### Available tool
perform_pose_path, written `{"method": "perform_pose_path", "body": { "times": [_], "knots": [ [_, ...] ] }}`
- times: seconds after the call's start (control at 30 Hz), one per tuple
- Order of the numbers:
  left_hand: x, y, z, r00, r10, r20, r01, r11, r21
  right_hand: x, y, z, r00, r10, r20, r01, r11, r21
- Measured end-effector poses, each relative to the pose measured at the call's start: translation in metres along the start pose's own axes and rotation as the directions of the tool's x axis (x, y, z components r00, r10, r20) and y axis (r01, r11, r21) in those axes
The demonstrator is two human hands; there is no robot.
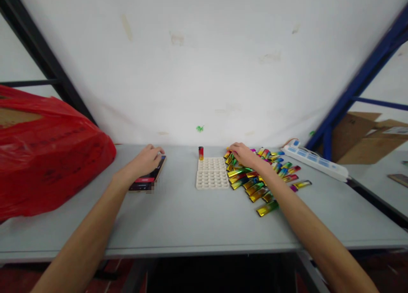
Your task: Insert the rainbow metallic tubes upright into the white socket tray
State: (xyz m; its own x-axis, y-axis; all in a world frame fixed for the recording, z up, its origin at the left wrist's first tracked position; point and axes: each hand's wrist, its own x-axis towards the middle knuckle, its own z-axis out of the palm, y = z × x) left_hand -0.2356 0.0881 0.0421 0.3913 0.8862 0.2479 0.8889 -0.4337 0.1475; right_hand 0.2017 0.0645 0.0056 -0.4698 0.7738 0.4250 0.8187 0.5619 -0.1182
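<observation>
My left hand rests at the far end of a dark, flat, phone-like thing with a red band, its fingers loosely bent and apart over the edge. My right hand is at the back left of a heap of shiny, many-coloured lighters. Its fingers are bent together on a yellow lighter, mostly covered by them. Between the hands lies a cream tray with rows of round hollows. One red and yellow lighter stands upright at its back left corner.
A big red plastic bag fills the left of the grey table. Behind the heap, to the right, lies a white power strip. Cardboard boxes stand beyond the blue frame. A white wall rises behind the table.
</observation>
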Motion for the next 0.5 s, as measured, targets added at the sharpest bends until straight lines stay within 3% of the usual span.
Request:
{"method": "perform_pose_path", "body": {
  "times": [0.17,0.33,0.5],
  "knots": [
    [-0.006,0.001,-0.015,0.995,-0.093,0.035,0.093,0.996,-0.014,0.013,0.004,0.003,0.984,-0.088,0.152,0.083,0.996,0.042],
    [-0.011,0.013,-0.024,0.963,-0.236,0.133,0.253,0.958,-0.132,0.02,0.004,-0.004,0.968,-0.053,0.245,0.045,0.998,0.038],
    [-0.005,0.016,-0.023,0.992,-0.127,0.022,0.128,0.991,-0.04,0.031,0.0,-0.011,0.915,-0.026,0.402,0.09,0.986,-0.14]
  ]
}}
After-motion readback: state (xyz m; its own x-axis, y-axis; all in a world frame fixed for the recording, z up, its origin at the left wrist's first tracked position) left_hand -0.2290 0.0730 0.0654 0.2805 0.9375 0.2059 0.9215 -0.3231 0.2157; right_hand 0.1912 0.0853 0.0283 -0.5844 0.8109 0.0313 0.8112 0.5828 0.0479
